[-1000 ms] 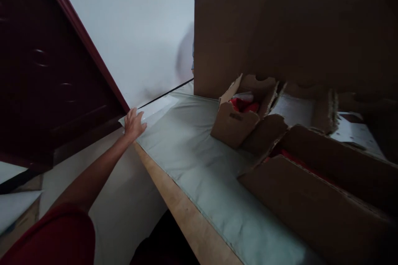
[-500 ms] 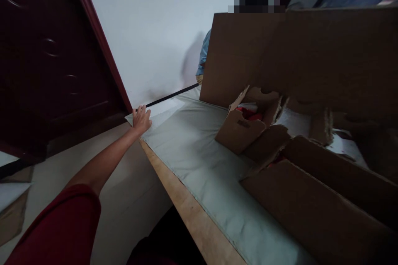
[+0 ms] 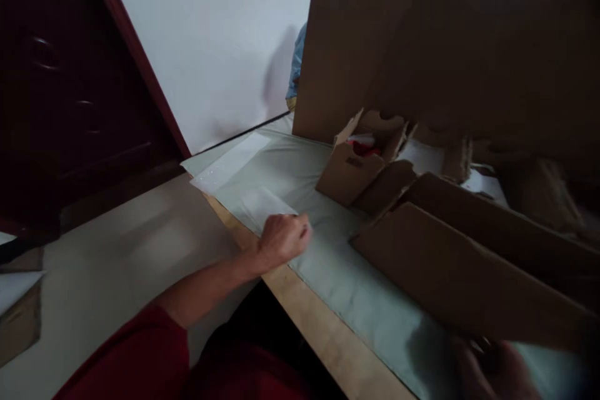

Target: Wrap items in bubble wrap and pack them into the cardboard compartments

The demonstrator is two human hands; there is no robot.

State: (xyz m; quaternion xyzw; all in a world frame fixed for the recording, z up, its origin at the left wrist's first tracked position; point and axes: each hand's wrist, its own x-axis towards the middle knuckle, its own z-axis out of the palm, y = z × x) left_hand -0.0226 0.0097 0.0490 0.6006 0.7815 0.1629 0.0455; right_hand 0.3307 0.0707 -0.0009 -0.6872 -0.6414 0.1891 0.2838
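Note:
My left hand [image 3: 284, 237] is closed in a fist above the front edge of the cloth-covered table [image 3: 323, 256]. A thin translucent plastic sheet [image 3: 267, 201] trails from it toward the far left. Farther along, a second translucent sheet [image 3: 229, 165] lies flat at the table's left end. At the bottom right, my right hand [image 3: 492, 369] is low beside a long open cardboard box [image 3: 459, 275]. Its fingers are curled; dim light and blur hide what is between them.
Several open cardboard boxes stand on the right, one [image 3: 351, 169] with something red inside. Behind them rises a tall cardboard panel [image 3: 435, 56], with a person's blue sleeve [image 3: 296, 59] beside it. A dark red door [image 3: 94, 87] is at left, by the white wall [image 3: 210, 44].
My left hand has come from the table's left end toward me and to the right, closing into a fist with a translucent sheet. My right hand has entered at the bottom right.

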